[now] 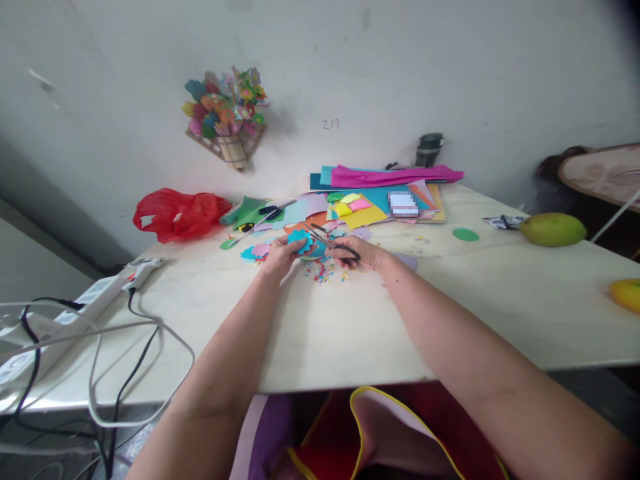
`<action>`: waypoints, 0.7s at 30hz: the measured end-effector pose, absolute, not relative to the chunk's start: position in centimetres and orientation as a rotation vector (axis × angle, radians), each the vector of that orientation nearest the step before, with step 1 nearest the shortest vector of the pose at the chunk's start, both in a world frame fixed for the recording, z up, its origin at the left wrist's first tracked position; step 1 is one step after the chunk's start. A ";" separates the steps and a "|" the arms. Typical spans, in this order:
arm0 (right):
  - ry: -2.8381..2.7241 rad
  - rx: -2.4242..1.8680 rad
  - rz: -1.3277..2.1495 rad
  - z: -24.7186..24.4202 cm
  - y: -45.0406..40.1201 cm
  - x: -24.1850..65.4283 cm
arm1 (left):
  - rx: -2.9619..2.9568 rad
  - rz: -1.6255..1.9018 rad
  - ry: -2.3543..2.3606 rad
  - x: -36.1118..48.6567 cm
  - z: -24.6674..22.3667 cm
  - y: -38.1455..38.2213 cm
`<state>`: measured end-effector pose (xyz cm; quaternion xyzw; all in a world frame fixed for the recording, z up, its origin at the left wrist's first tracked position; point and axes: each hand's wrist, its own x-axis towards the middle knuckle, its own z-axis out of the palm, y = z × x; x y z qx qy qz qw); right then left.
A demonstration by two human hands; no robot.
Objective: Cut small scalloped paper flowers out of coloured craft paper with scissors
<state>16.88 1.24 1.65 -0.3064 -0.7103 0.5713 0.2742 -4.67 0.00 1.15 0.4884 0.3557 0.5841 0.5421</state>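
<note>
My left hand (281, 257) pinches a blue paper flower (299, 241) with a scalloped edge. Scissors (320, 237) are in my right hand (357, 252), their blades parted and pointing toward the paper. Fingers wrap round the dark handles. Beside and partly behind my left hand lie more cut flowers, a pink one (261, 250) and a blue one (247, 254). Tiny colored paper scraps (323, 271) are scattered on the table between my hands. Whether the blades touch the blue flower, I cannot tell.
Colored paper sheets (370, 215) are stacked behind my hands. Another pair of scissors (270, 212) and a red plastic bag (175, 215) lie at the left. A power strip (75, 320) with loose cables occupies the left edge. At the right sits a greenish fruit (553, 229).
</note>
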 end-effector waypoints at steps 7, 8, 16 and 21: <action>-1.908 -0.813 1.533 1.3 1.5 16.8 | 1.161 1.390 0.859 -4.7 0.9 0.3; -1.912 -0.823 1.526 1.3 1.5 16.8 | 1.162 1.390 0.862 -4.7 0.9 0.3; -1.917 -0.852 1.492 1.4 1.3 16.5 | 1.168 1.382 0.866 -4.6 0.9 0.2; -1.929 -0.832 1.490 1.2 1.4 16.6 | 1.159 1.376 0.882 -4.4 1.1 0.0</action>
